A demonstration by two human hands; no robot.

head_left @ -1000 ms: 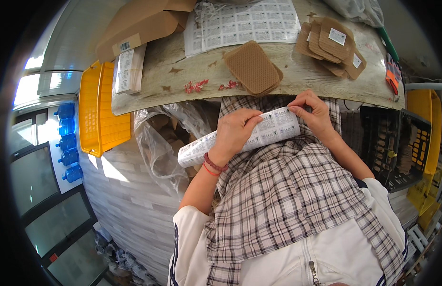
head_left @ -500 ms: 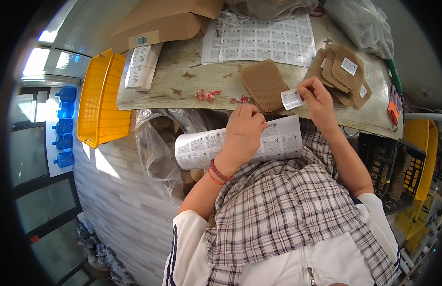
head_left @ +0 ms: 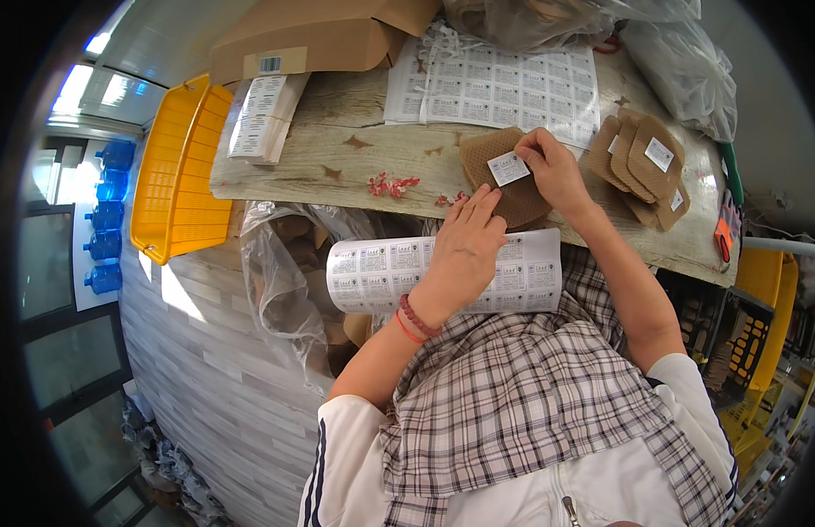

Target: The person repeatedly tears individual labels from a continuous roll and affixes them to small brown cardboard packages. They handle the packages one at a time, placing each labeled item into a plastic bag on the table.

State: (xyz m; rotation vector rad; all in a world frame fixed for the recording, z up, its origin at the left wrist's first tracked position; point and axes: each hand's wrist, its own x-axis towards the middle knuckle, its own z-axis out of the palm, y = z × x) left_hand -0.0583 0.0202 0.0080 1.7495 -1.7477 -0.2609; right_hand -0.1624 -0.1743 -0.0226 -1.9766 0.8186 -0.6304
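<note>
A brown textured pad (head_left: 523, 205) with rounded corners lies at the table's near edge. Over it is a white printed label (head_left: 508, 168), its right corner pinched by the thumb and fingers of my right hand (head_left: 552, 172). How much of the label touches the pad, I cannot tell. My left hand (head_left: 467, 253) has its fingers stretched out, their tips on the pad's near left edge just below the label. Beneath that hand a curved sheet of printed labels (head_left: 372, 272) rests across my lap, against a plaid apron (head_left: 513, 386).
Several labelled brown pads (head_left: 653, 162) are piled to the right. More label sheets (head_left: 513, 83) lie at the back, near plastic bags (head_left: 680, 66). At left are a cardboard box (head_left: 320, 35), a stack of printed slips (head_left: 260, 123) and a yellow crate (head_left: 181, 167). Red scraps (head_left: 392, 185) dot the table.
My right hand has carried the label left and over the brown pad. My left hand has moved forward from the label sheet, its bent fingers now stretched onto the pad's edge.
</note>
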